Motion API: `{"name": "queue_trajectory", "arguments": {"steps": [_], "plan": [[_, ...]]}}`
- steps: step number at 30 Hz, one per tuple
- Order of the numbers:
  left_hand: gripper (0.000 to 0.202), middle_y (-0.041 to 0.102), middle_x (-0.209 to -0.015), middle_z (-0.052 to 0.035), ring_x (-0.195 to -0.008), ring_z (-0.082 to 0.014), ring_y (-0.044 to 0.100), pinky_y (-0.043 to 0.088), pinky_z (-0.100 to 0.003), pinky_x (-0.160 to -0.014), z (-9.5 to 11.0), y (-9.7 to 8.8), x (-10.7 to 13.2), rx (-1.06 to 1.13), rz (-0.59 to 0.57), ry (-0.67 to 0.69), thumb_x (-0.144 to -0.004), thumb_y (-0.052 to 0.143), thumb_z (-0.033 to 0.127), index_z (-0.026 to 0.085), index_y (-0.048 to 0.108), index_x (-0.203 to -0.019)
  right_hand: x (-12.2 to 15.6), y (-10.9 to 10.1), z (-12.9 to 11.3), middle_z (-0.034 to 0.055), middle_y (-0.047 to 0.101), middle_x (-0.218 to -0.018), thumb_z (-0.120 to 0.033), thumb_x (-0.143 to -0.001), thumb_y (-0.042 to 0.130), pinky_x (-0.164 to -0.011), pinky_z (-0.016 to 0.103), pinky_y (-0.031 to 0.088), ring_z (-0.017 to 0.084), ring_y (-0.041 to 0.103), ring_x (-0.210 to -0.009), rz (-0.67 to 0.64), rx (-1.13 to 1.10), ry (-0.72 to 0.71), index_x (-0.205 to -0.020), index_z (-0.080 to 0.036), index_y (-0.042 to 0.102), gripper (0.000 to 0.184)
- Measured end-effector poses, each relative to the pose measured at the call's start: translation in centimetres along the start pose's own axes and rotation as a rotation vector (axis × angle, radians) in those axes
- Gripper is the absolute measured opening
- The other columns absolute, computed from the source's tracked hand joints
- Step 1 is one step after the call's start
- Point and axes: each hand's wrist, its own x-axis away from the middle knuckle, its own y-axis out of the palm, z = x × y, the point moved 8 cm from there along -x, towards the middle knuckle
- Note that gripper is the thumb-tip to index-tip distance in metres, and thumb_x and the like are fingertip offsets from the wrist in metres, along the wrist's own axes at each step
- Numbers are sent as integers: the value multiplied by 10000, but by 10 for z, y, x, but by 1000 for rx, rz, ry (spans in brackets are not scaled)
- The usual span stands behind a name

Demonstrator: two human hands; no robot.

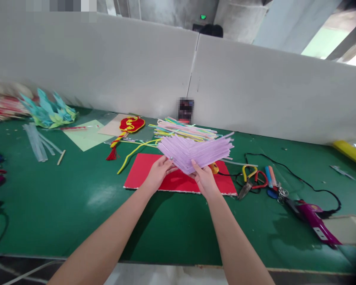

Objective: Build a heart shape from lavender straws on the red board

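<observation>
Both my hands hold a lilac V-shaped piece made of many thin strips laid side by side, its point towards me. My left hand pinches its lower left edge. My right hand grips it near the point, thumb on top and fingers beneath. Under the piece lies a red board with a pale edge. A yellow object on the board is partly hidden behind the piece. Just behind rests a pile of pastel pipe cleaners.
Yellow-and-red-handled pliers and a purple hot glue gun with a black cord lie right. A red tasselled ornament, green paper, clear strips and a turquoise folded piece lie left. A white partition stands behind.
</observation>
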Motion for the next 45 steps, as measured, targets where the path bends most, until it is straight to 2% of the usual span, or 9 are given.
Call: {"name": "queue_trajectory", "arguments": {"steps": [8,12,15,18,23,33,37,41,45], "plan": [[494,728,-846,-66,-831,-244,674,527,-387,-799,-3,-23,-2,31,225,-3,-473,853,388,130,661,-848,2,4,2,54,706,-1048,-309,-627,784,-801,378,565,223,652,-974,-17,94,-16,-1049,-174,645,465],[475,725,-784,-54,-793,-239,676,527,-378,-795,-1,-23,-1,31,214,-16,-460,864,348,121,674,-831,1,-2,-2,53,704,-1054,-337,-627,780,-767,397,578,239,653,-969,69,37,-50,-1087,-186,627,507],[443,718,-754,-58,-786,-238,681,527,-376,-793,-1,-17,1,61,186,-27,-508,833,430,127,650,-773,0,-8,-4,40,705,-1049,-330,-610,792,-767,399,580,231,666,-932,120,20,-66,-1105,-200,612,542],[460,709,-734,-64,-801,-245,684,526,-379,-791,-1,-13,1,102,158,-37,-556,788,511,133,619,-757,-1,-10,-3,36,705,-1047,-322,-612,793,-773,388,578,221,671,-918,129,12,-73,-1107,-203,608,542],[438,706,-740,-65,-825,-246,683,513,-380,-809,-2,-12,0,174,135,-53,-573,795,472,135,615,-786,-2,-11,-2,30,706,-1043,-316,-614,792,-777,394,576,215,678,-892,134,-10,-60,-1114,-210,606,544],[374,674,-660,-4,-723,-183,671,528,-336,-765,15,-33,-4,129,238,56,-537,836,359,134,636,-758,-1,-11,-8,60,712,-1023,-338,-604,797,-784,382,574,225,672,-910,139,2,-70,-1045,-160,642,501],[361,707,-751,-27,-784,-193,677,533,-330,-789,15,-29,-3,160,227,53,-562,827,338,140,651,-807,-4,-21,-13,55,712,-1022,-373,-602,791,-823,389,558,232,657,-957,187,-28,-143,-1038,-166,646,505],[395,727,-933,-43,-893,-210,673,534,-334,-850,6,-19,0,214,222,7,-594,812,231,168,661,-953,-6,-15,-2,42,727,-900,-420,-620,767,-780,395,565,236,663,-897,122,91,-89,-998,-158,659,473],[328,724,-987,-24,-971,-191,661,529,-300,-899,4,-31,-1,347,313,-34,-688,743,149,185,657,-1003,-5,-14,-14,47,710,-887,-532,-726,632,-735,378,562,223,658,-833,119,246,-183,-963,-159,657,442]]}}
